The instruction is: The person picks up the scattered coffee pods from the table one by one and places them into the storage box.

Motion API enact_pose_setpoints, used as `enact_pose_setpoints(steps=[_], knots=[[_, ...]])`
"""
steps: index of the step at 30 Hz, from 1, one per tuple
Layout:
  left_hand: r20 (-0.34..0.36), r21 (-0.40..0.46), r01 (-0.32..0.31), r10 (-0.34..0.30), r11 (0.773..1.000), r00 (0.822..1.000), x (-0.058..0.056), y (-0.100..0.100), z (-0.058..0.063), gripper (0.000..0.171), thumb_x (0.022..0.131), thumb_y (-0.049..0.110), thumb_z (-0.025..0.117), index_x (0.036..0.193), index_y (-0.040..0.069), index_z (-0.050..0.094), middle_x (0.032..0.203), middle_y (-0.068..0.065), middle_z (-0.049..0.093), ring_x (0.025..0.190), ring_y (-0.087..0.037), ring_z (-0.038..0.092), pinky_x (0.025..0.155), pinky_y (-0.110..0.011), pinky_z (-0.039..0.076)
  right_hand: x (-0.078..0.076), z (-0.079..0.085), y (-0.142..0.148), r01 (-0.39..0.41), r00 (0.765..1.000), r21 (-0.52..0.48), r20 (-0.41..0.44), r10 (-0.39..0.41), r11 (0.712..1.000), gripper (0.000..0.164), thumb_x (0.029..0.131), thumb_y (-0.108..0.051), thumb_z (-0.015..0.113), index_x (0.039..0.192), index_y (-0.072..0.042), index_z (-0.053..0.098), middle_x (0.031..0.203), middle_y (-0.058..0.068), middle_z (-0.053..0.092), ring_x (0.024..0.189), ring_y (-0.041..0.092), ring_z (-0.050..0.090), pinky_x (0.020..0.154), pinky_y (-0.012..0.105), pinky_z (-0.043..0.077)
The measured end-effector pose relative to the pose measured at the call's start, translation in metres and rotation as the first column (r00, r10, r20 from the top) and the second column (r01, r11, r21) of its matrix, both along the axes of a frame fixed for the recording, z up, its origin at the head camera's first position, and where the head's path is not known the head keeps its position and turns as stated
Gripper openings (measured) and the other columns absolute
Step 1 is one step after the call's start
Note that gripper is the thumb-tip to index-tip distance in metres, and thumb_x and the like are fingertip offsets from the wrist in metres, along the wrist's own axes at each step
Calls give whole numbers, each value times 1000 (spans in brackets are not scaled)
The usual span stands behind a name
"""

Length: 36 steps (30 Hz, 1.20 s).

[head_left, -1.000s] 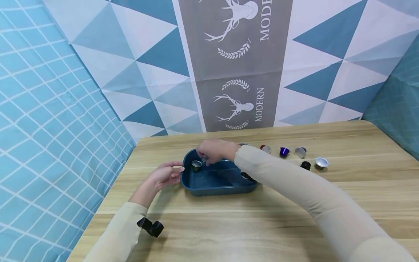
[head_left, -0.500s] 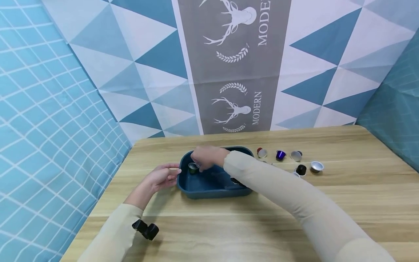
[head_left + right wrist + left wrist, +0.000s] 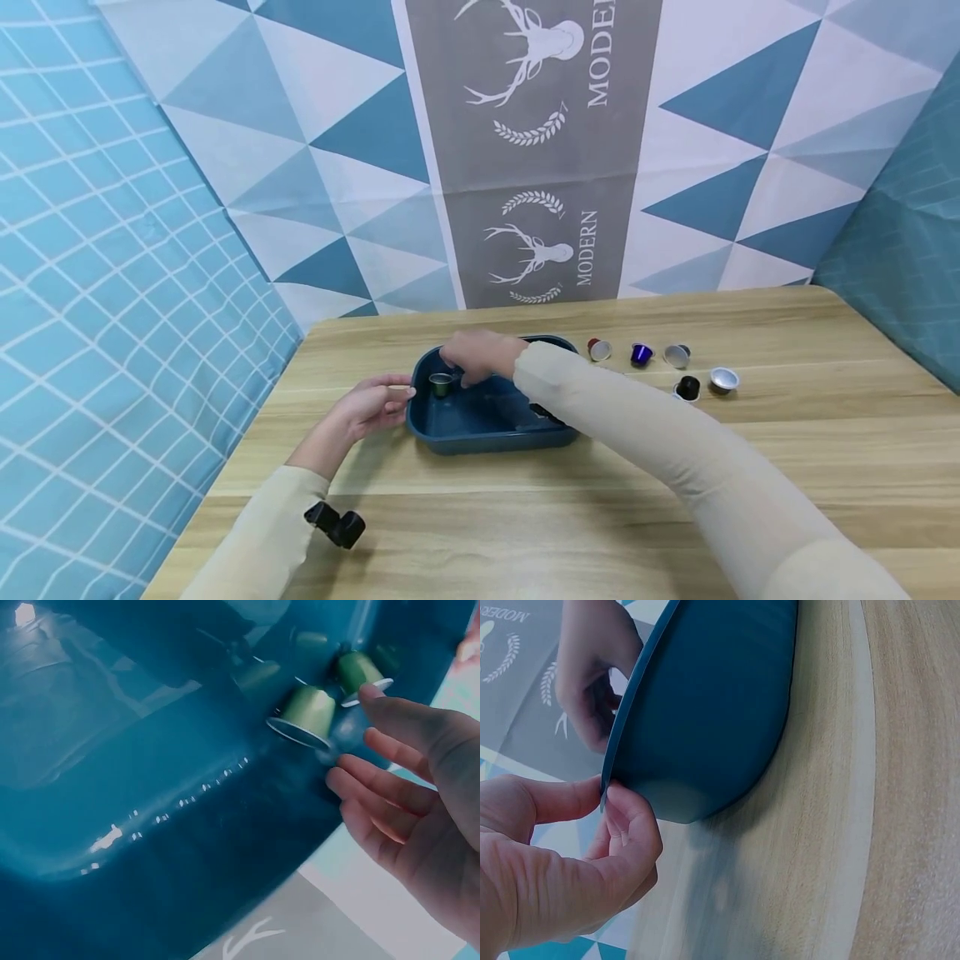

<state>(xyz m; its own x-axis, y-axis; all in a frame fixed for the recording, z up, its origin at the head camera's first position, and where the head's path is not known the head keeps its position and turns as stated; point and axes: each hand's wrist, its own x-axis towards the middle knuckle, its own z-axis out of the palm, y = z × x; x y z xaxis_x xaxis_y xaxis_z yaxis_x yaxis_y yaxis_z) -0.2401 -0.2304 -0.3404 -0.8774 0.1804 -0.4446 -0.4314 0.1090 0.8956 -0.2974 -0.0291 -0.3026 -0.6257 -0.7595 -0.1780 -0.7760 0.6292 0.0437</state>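
Note:
A dark blue basin [image 3: 487, 443] stands on the wooden table. My left hand [image 3: 375, 406] pinches its rim at the left end, thumb inside and fingers outside, as the left wrist view of that hand [image 3: 577, 870] shows. Over the basin's far left part reaches my right hand [image 3: 480, 354]. Two green coffee capsules lie inside in the right wrist view: a nearer capsule [image 3: 306, 714] and a farther capsule [image 3: 358, 673]. Beside them my right hand [image 3: 427, 795] has thumb and fingers parted, holding neither; the thumb tip overlaps the farther capsule's rim. In the head view one capsule [image 3: 441, 383] shows; the other is hidden.
Right of the basin lie several loose capsules: a red one [image 3: 598, 349], a purple-blue one [image 3: 642, 355], a silver-lidded one [image 3: 677, 357], a black one [image 3: 687, 387] and a white-lidded one [image 3: 723, 380]. My right sleeve [image 3: 600, 387] crosses the basin's right end.
A second ago my right fingers were closed around a capsule above the basin; they went down into it and are now parted from it. The left hand keeps its pinch on the rim.

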Motion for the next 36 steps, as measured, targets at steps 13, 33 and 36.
enact_pose_setpoints(steps=[13, 33, 36], knots=[[-17, -2, 8, -8, 1000, 1000, 0, -1, -1, 50, 98, 8, 51, 142, -2, 32, 85, 4, 60, 75, -4, 57, 68, -19, 49, 11, 22, 22, 50, 998, 20, 38, -51, 999, 37, 86, -22, 73, 116, -6, 61, 116, 6, 64, 99, 19, 58, 92, 33, 50], [-31, -9, 19, -19, 1000, 999, -2, -3, -2, 49, 98, 6, 50, 143, -2, 32, 82, 4, 56, 71, -4, 53, 68, -19, 48, 11, 21, 81, 38, 998, -104, 54, -33, 994, 40, 85, -22, 74, 118, -4, 60, 120, 11, 63, 109, 23, 58, 98, 38, 48], [-27, 4, 23, -23, 1000, 999, -1, -2, -2, 50, 98, 6, 50, 143, -3, 31, 83, 4, 58, 72, -4, 55, 69, -19, 48, 11, 18, 90, 34, 998, -140, 62, -25, 990, 39, 85, -21, 73, 117, -4, 60, 118, 13, 62, 107, 25, 58, 97, 39, 48]])
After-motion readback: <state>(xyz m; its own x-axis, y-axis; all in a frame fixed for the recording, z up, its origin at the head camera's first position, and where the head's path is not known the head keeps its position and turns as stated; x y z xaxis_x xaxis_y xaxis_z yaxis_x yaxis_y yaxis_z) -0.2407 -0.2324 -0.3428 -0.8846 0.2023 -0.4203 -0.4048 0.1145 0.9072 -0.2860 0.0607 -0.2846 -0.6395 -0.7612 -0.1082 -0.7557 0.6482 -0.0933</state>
